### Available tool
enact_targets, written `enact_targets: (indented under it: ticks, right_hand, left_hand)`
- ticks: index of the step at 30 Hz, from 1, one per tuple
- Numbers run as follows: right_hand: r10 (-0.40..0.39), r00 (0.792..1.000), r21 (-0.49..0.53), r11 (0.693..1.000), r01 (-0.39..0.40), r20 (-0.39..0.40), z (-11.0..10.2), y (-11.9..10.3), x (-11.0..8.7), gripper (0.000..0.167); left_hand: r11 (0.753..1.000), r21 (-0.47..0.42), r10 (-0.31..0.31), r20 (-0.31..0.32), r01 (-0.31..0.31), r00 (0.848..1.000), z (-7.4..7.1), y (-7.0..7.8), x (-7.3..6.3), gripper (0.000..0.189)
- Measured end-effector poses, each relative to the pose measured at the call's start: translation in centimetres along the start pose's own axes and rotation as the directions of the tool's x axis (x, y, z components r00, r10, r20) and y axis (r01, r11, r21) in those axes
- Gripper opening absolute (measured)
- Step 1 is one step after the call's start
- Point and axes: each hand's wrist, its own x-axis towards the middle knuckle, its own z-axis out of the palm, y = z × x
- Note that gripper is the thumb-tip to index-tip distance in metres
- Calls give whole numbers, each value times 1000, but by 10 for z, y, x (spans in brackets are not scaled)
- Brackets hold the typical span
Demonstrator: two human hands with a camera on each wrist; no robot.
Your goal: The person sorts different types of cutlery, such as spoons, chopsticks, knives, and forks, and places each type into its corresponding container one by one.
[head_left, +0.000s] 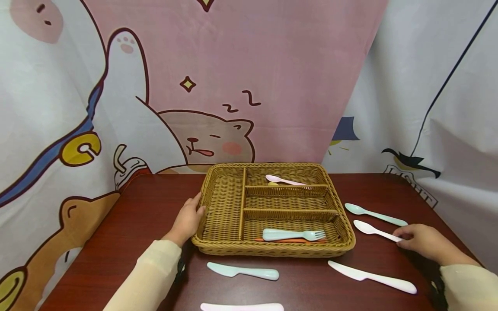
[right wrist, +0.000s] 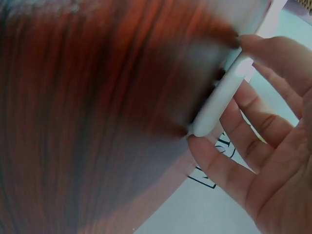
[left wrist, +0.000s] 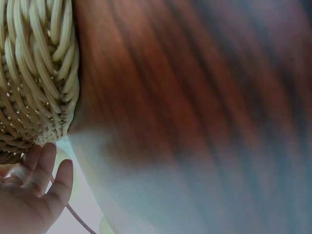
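My right hand [head_left: 422, 242] pinches the handle end of a white spoon [head_left: 369, 229] at the table's right side. In the right wrist view, the thumb and fingers lie along its white handle [right wrist: 219, 102]. A mint green spoon [head_left: 362, 210] lies just beyond it. At the left, my left hand [head_left: 186, 220] touches the outer side of a woven cutlery basket [head_left: 272, 249]; the left wrist view shows its fingers [left wrist: 61, 183] loosely extended against the weave. The basket holds a pink spoon [head_left: 282, 179] in the back compartment and a mint fork [head_left: 311, 235] in the front one.
In front of the basket lie a mint knife [head_left: 245, 271], a white knife [head_left: 373, 277] and a pale pink knife [head_left: 241, 307] at the near edge. Orange cutlery [head_left: 258, 239] shows under the fork. A printed cloth [head_left: 292, 86] hangs behind the dark red table [head_left: 148, 207].
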Motion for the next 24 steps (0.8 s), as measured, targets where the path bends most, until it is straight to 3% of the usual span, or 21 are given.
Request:
enact_targets:
  ticks: [7, 13, 18, 24]
  right_hand:
    - [-14, 996, -35, 999, 11, -84, -2, 0, 1, 17]
    - [-9, 981, -25, 1000, 4, -193, -11, -10, 3, 19]
    - [-34, 957, -38, 999, 24, -288, -19, -22, 4, 19]
    - [-108, 911, -72, 994, 86, -399, -26, -41, 6, 21]
  left_hand:
    - [1000, -6, -1, 2, 1, 1000, 0, 0, 0, 57]
    - [1000, -17, -2, 7, 2, 1000, -1, 0, -1, 57]
    - [1000, -4, 0, 5, 0, 1000, -1, 0, 0, 57]
    - [1000, -3, -2, 6, 2, 1000, -1, 0, -1, 57]
